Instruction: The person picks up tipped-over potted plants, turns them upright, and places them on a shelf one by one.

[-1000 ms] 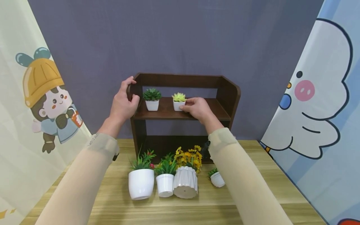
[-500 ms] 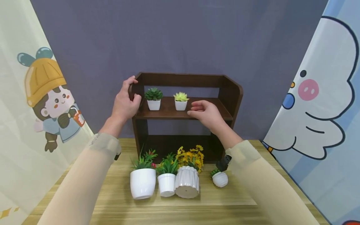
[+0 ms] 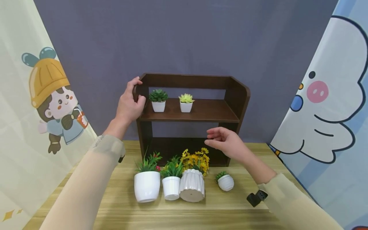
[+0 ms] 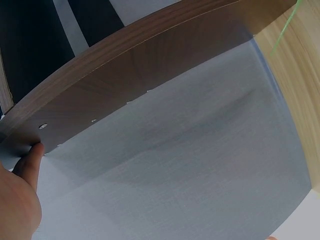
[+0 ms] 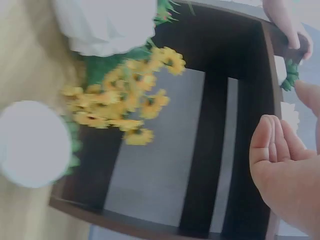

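My left hand (image 3: 129,103) grips the upper left side of a dark brown two-tier shelf (image 3: 189,120), thumb in front and fingers over the edge. In the left wrist view a finger (image 4: 33,162) touches the outside of the side panel (image 4: 125,65). My right hand (image 3: 227,143) hangs in the air before the lower tier, holding nothing, its fingers loosely bent. On the upper tier stand a dark green succulent (image 3: 158,101) and a yellow-green succulent (image 3: 186,103), both in square white pots. Below my right hand, a small succulent in a round white pot (image 3: 225,182) lies tilted on the table.
On the wooden table (image 3: 123,214), in front of the shelf, are a large white pot with red flowers (image 3: 147,187), a smaller white pot with green leaves (image 3: 171,188), and a fluted pot with yellow flowers (image 3: 192,187), tipped over. Printed curtains hang at both sides.
My right hand has let go of the yellow-green succulent's pot and moved right and down from the upper tier. The succulent stays there. My left hand keeps its grip on the shelf.
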A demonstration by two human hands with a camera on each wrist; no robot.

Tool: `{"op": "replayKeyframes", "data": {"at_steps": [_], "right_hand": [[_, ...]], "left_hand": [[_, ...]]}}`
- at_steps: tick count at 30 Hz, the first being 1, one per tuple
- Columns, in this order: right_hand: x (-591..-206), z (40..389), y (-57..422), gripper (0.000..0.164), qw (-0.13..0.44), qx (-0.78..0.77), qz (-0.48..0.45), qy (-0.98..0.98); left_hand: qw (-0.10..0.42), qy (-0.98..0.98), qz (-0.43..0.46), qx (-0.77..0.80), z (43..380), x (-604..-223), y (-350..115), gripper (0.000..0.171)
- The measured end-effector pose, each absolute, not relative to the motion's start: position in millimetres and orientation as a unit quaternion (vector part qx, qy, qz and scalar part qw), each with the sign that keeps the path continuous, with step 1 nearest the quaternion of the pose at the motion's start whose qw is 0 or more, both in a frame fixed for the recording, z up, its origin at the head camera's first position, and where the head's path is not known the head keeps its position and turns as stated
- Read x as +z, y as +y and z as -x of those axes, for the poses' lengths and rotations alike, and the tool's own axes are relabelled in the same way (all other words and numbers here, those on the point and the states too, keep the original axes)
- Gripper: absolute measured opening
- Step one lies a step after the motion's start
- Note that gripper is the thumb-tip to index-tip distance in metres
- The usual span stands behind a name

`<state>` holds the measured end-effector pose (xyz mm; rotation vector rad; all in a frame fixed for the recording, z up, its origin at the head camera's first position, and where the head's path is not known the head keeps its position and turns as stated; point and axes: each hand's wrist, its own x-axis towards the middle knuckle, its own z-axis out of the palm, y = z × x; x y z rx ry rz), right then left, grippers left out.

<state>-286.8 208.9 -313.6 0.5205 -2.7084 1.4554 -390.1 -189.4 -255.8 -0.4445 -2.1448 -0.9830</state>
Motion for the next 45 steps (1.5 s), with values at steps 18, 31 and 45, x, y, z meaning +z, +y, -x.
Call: {"op": "replayKeyframes", "data": {"at_steps": [18, 31, 45], "right_hand": [[-395, 246, 273, 0.05, -0.059, 0.459, -0.139, -0.876], [-430, 234, 318, 0.05, -0.056, 0.446, -0.107, -0.887], [-452, 236, 317, 0.062, -0.113, 0.471, -0.077, -0.872]], "left_hand": [[0.361, -0.834, 0.171, -0.381, 391, -255, -189, 0.056], [0.358, -0.834, 0.171, -0.384, 390, -256, -188, 0.054], [0.361, -0.835, 0.169, -0.38, 390, -256, -189, 0.056]]}}
